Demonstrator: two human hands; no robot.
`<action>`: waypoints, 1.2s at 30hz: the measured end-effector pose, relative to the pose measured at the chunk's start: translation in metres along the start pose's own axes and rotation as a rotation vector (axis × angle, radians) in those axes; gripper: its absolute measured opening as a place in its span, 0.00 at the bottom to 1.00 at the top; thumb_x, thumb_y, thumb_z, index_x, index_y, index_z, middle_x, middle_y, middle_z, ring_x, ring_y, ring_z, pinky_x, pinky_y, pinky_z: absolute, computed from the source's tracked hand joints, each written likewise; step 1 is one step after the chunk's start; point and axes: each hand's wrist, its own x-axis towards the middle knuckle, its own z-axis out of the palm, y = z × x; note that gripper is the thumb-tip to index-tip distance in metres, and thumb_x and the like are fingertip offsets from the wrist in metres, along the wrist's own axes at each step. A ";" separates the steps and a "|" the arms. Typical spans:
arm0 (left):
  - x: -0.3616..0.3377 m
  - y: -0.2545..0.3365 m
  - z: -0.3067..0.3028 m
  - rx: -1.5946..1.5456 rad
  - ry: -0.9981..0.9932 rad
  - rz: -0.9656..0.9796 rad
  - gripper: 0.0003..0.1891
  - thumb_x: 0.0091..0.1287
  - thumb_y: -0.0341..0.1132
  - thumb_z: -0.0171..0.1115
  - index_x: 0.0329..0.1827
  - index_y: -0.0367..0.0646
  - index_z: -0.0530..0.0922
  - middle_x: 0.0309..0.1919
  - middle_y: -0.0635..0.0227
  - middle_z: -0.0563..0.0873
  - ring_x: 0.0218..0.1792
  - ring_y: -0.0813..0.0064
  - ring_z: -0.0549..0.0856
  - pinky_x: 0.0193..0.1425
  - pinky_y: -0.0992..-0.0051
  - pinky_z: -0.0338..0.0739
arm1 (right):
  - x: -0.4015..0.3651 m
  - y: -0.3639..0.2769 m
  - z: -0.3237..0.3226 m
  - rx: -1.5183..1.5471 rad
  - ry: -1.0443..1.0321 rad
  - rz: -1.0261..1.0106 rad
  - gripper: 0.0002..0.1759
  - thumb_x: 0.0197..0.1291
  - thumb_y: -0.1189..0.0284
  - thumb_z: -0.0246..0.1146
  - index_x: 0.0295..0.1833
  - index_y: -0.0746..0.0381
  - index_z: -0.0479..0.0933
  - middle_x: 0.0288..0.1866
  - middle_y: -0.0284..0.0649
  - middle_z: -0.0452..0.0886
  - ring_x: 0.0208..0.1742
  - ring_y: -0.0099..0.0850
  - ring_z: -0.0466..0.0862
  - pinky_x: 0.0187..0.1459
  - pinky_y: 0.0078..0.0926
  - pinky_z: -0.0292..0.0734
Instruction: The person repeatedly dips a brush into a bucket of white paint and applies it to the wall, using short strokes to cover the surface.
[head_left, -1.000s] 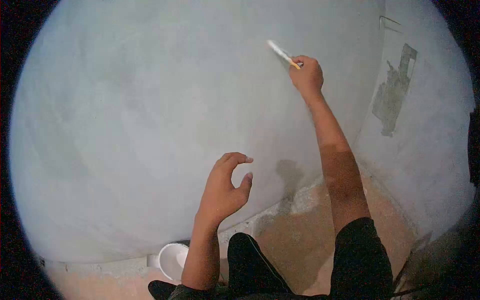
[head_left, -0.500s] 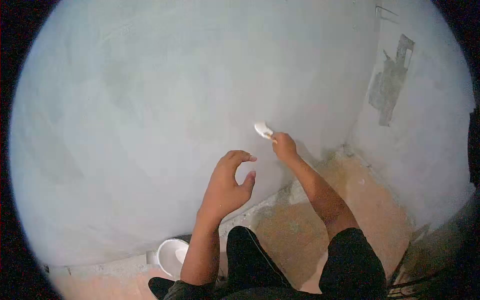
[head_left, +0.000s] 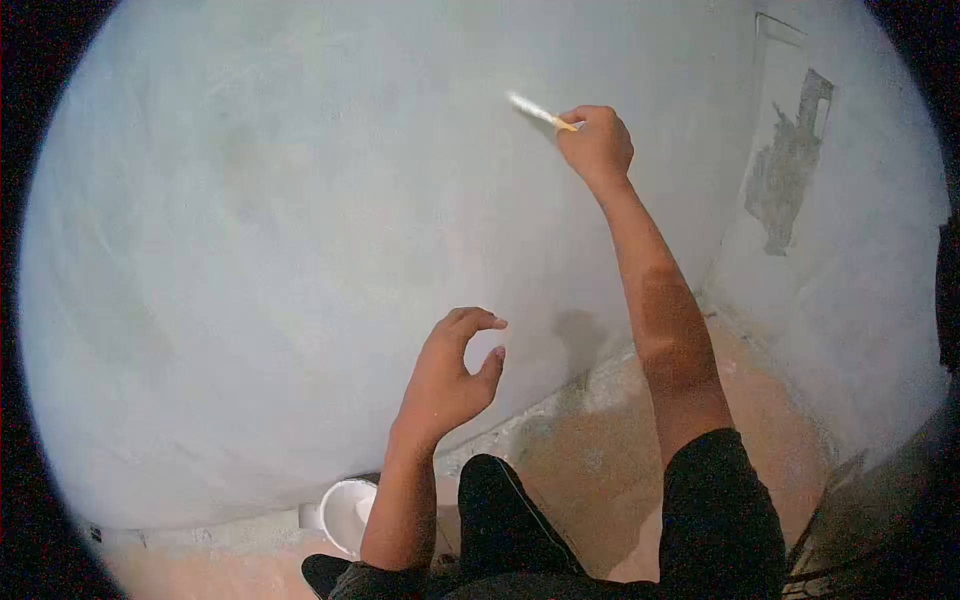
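A paintbrush (head_left: 533, 107) with white-coated bristles and a yellowish handle is gripped in my right hand (head_left: 598, 143), its bristles pointing to the upper left against the wall (head_left: 330, 220). The wall is pale grey-white with faint darker patches. Lower down, my left hand (head_left: 450, 375) hangs in front of the wall with thumb and fingers curved apart, nothing between them. Below my left forearm stands a white bucket (head_left: 333, 520) with pale contents, partly hidden by that arm.
On the right, a second wall (head_left: 860, 300) meets the first at a corner and carries a rough grey unpainted patch (head_left: 785, 170). The brownish floor (head_left: 580, 470) runs along the wall base. My knee (head_left: 490, 490) is close to the wall.
My right hand has moved up the wall with the paintbrush, and the brush now shows more edge-on. My left hand has stayed nearly in place, still open.
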 end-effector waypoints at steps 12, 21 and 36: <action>-0.001 -0.016 0.007 0.028 -0.019 -0.052 0.14 0.60 0.27 0.64 0.49 0.45 0.79 0.51 0.58 0.81 0.57 0.56 0.79 0.60 0.61 0.74 | -0.165 0.072 0.106 -0.067 -0.387 -0.213 0.13 0.53 0.81 0.54 0.40 0.62 0.82 0.36 0.51 0.83 0.42 0.51 0.83 0.45 0.47 0.78; -0.003 -0.004 0.010 0.018 -0.016 -0.041 0.13 0.59 0.26 0.64 0.48 0.41 0.78 0.50 0.56 0.82 0.56 0.54 0.79 0.64 0.63 0.71 | -0.073 0.038 0.058 -0.228 -0.434 -0.132 0.07 0.45 0.73 0.69 0.33 0.57 0.83 0.40 0.42 0.83 0.44 0.42 0.83 0.45 0.39 0.78; -0.008 -0.001 0.007 -0.001 -0.005 -0.042 0.13 0.59 0.26 0.64 0.48 0.42 0.79 0.50 0.56 0.81 0.56 0.55 0.79 0.65 0.64 0.70 | -0.082 0.028 0.072 0.930 -0.482 0.630 0.17 0.63 0.58 0.65 0.46 0.60 0.76 0.22 0.35 0.76 0.13 0.19 0.65 0.14 0.19 0.55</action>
